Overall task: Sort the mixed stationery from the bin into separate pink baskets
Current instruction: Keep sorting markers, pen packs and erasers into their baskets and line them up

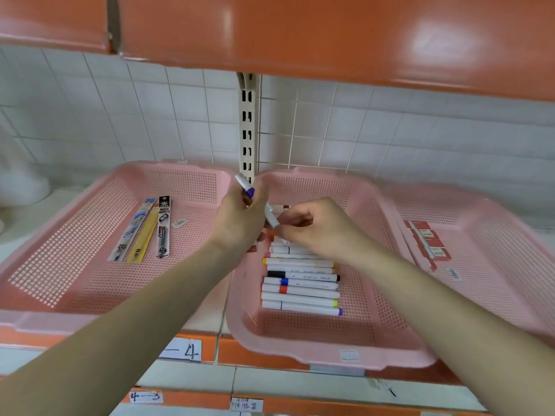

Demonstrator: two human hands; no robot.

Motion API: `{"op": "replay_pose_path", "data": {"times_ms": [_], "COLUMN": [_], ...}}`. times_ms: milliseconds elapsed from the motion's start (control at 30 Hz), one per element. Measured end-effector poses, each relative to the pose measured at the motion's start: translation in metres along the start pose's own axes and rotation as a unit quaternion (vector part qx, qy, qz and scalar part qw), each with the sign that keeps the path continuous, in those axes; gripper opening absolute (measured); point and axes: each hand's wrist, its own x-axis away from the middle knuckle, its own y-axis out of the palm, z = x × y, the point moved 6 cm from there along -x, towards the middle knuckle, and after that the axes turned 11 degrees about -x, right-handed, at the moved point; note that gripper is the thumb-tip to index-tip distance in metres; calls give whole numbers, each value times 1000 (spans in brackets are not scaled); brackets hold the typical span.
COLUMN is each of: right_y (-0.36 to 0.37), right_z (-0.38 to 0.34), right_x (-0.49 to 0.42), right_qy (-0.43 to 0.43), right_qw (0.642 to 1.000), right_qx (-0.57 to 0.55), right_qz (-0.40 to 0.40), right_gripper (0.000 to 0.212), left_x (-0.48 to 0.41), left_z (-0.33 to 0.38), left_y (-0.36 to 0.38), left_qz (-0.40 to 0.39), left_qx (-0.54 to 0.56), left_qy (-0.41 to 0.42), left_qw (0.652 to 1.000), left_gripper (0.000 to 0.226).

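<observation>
Gripping white plastic marker pen with purple band (247, 187) in left hand (240, 223), fingers curled round upper barrel, capped end tilted toward 11 o'clock. Pinches lower end of same marker pen with right hand (321, 229), thumb and forefinger closed on barrel, remaining fingers curled in. Holds both hands close together over middle pink mesh plastic basket (330, 352), toward 12 o'clock from that basket's centre. Cannot tell whether pen cap sits fully home.

Locates held marker pen above far end of row of white marker pens with coloured caps (300, 291). Lays that row side by side on middle basket floor, long axes running 9 to 3 o'clock, from basket centre up toward 12 o'clock beneath the hands.

Shows at 9 o'clock left pink mesh plastic basket (75, 250), holding three long flat refill packs (144, 232) side by side, pointing roughly 1 to 7 o'clock, with small white tag (179, 223) just at 3 o'clock of them.

Shows at 3 o'clock right pink mesh plastic basket (495, 250), with red-and-white cartons (428, 244) lined along its 9 o'clock wall.

Seats all three baskets on orange-edged shelf bearing handwritten white labels (183, 351) at 6 o'clock. Backs them with white tiled wall (390, 130) and cream slotted upright (247, 124) at 12 o'clock, under glossy orange upper shelf (300, 34).
</observation>
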Motion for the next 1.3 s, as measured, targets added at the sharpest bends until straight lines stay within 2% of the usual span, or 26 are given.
{"op": "replay_pose_path", "data": {"times_ms": [100,233,333,500,633,800,933,1033,1167,1300], "right_y": [-11,-37,-51,-51,-43,-42,-33,-26,-39,-69], "right_z": [2,5,20,51,73,72,24,-9,-4,17], "right_x": [0,-7,-17,-44,-58,-55,-21,15,44,67], "right_qy": [-12,-59,-40,14,42,44,-62,-104,-87,-54], "right_qw": [998,968,947,931,920,935,981,993,996,997], "right_qx": [46,217,302,360,388,349,164,41,25,0], "right_qz": [27,110,104,50,29,44,80,23,21,52], "right_gripper": [14,13,14,19,24,23,25,33,39,34], "left_x": [3,8,15,25,30,32,32,36,47,61], "left_z": [-1,-6,-8,-16,-19,-17,-14,-6,10,25], "left_y": [0,-7,-11,-21,-34,-39,-28,-10,22,57], "left_qz": [-5,3,-14,-23,-30,-46,-59,-76,-104,-136], "left_qx": [7,28,35,75,92,85,84,92,64,36], "left_qy": [-12,-33,-39,-71,-74,-65,-68,-61,-21,-1], "left_qw": [1000,999,999,994,993,993,992,991,992,990], "left_gripper": [38,24,8,14,10,9,9,8,7,9]}}
